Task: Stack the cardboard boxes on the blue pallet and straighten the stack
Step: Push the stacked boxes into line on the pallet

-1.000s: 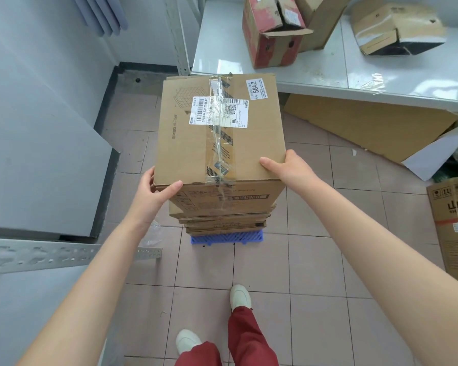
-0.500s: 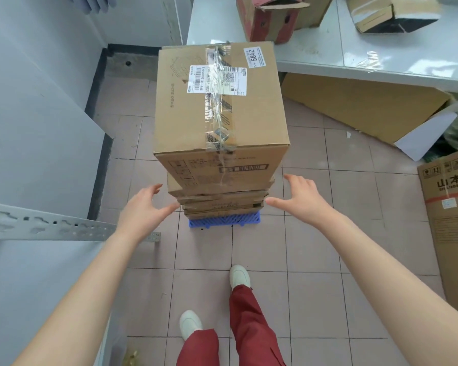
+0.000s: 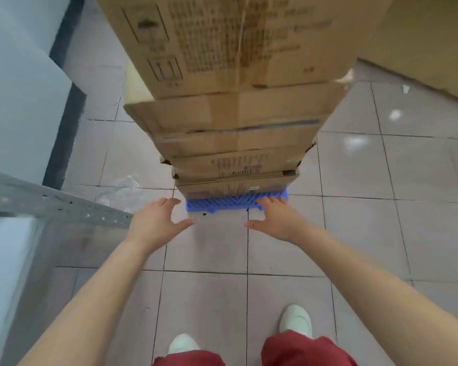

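Hands dropped: left hand [image 3: 154, 223], right hand [image 3: 278, 220] spread beside pallet [image 3: 222, 204].

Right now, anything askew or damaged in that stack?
Yes. The second box juts out left past the top box, so the stack is not flush. Lower boxes have torn, frayed corners. Both hands, left and right, are open near the blue pallet.

— What lay on the tiled floor [image 3: 354, 233]?
— A crumpled clear plastic wrap [image 3: 122, 188] sat left, just beside a perforated grey metal rail [image 3: 64, 204].
— Anything else?
— White shoes [image 3: 296, 319] and red trousers [image 3: 302, 350] showed at the bottom; a flat cardboard sheet [image 3: 428, 43] leaned at upper right.
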